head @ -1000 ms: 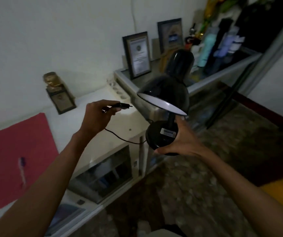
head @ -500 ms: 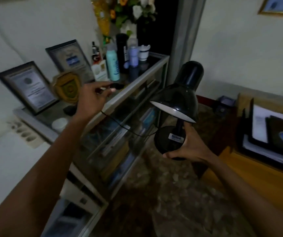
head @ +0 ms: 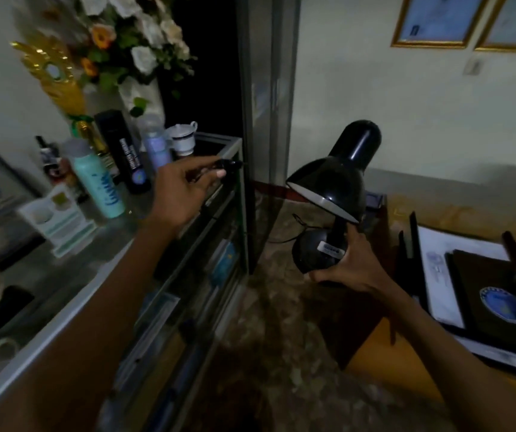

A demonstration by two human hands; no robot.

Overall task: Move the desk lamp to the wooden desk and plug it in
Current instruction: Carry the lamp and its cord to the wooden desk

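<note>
Dim room: glass display cabinet (head: 157, 275) at 9 o'clock carrying bottles and a flower vase (head: 139, 95); wooden desk (head: 406, 347) with document trays at 3 o'clock. Your right hand (head: 348, 265) grips the black desk lamp (head: 333, 194) by its base, held in the air between cabinet and desk. Your left hand (head: 185, 188) pinches the lamp's plug (head: 230, 165), its cord (head: 281, 240) trailing back to the base.

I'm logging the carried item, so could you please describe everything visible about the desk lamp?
The desk lamp is glossy black: a bell shade with pale inner rim, a short neck and a round base bearing a white label. Unlit and tilted, it is held in the air by the right hand at its base. Its thin cord trails left; the left hand pinches the plug.
</note>
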